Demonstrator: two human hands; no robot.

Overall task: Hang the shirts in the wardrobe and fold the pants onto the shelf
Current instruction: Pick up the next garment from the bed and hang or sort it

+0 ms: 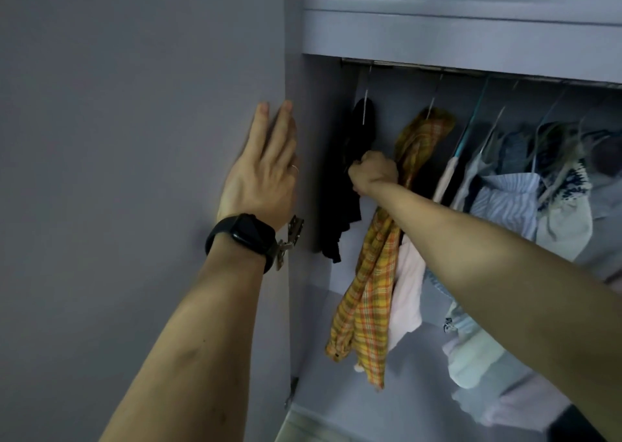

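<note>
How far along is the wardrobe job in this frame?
Done: a black garment and several others hang on the rail. In hand: the right hand grips the yellow plaid shirt, its hanger on the rail, while the left hand lies flat on the wardrobe door. Left: no pants can be made out; the shelf top is hidden, so folding cannot be judged.
</note>
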